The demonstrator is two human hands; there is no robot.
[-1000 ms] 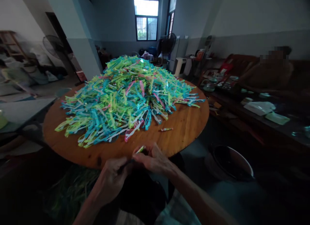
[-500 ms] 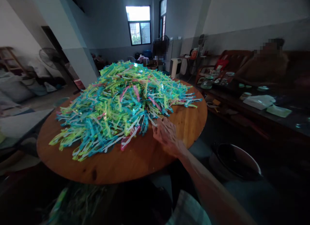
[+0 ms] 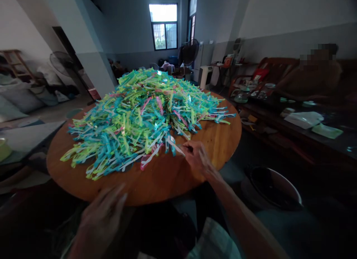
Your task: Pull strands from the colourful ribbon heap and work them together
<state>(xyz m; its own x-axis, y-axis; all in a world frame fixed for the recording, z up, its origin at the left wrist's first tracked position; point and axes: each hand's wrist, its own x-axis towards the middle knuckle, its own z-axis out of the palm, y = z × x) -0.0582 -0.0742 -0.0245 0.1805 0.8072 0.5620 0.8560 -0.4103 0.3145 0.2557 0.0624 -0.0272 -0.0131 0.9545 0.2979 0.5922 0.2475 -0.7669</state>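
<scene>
A large heap of thin, translucent plastic pieces [image 3: 131,121] in yellow-green, blue and pink, many with white strips, covers much of the round wooden table [image 3: 217,140]. Their exact kind is hard to make out. My right hand [image 3: 196,156] is at the heap's near right edge, fingers closed on the end of a blue and white plastic piece [image 3: 174,143]. Its far end points toward the heap. Closer to me, my left hand [image 3: 103,214] is over the table's front edge, smeared by motion. Its fingers look stretched out and nothing shows in them.
A dark bucket [image 3: 275,188] stands on the floor at the right. Beyond it is a long dark table [image 3: 267,117] with cups and a white packet [image 3: 304,119]. A person [image 3: 312,78] sits behind that table. A standing fan [image 3: 63,64] and sacks [image 3: 16,99] are at the left.
My left hand has come into view at the lower left. My right hand has drawn slightly back from the heap, pulling a blue and white plastic piece. The view has shifted a little.
</scene>
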